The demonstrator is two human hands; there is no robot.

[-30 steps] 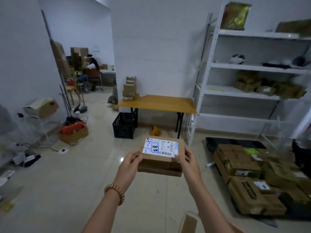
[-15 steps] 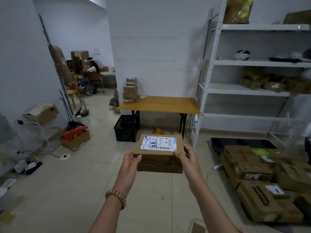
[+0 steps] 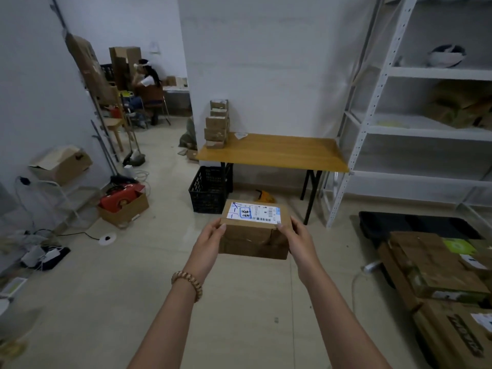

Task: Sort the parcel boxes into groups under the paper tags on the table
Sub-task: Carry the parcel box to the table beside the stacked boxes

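The parcel box is matt brown cardboard, creased and dented on its near face, with a smooth white paper label stuck on top. Beyond it, the table has a smooth, slightly glossy wood-look top on black metal legs. On the table's left end stand small boxes of dull cardboard. Under that end sits a black plastic lattice crate. Right of the table, the shelving is white-painted perforated metal.

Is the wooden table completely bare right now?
No, a stack of parcel boxes already stands on the left end of the table.
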